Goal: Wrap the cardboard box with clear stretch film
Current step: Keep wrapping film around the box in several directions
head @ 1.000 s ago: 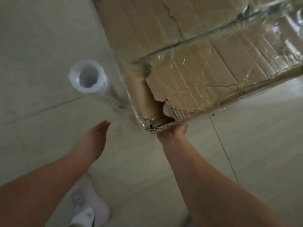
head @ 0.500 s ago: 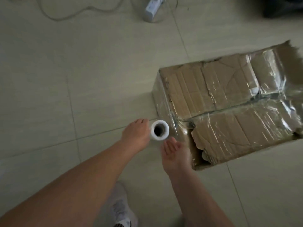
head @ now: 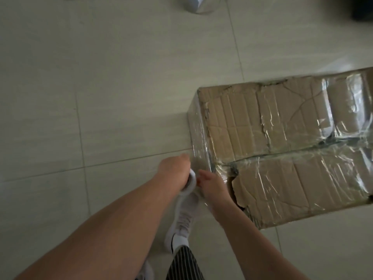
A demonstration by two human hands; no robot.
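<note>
Grips film roll (head: 191,181) in left hand (head: 174,168), arm outstretched; keeps right hand (head: 212,183) just beside it, grip unreadable, by cardboard box (head: 282,122).

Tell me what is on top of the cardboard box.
Clear stretch film lies wrinkled over the closed top flaps of the cardboard box. Its contents are hidden; only a dark gap shows at the torn near flap.

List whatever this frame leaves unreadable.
Head view only:
- Cardboard box: right end cut off by the frame edge.
- Film roll: mostly covered by the left hand.
- Right hand: fingers blurred against the roll; hold unclear.
- Whitish object at top: cropped and blurred.
- Dark shape top right: cropped, blurred.
</note>
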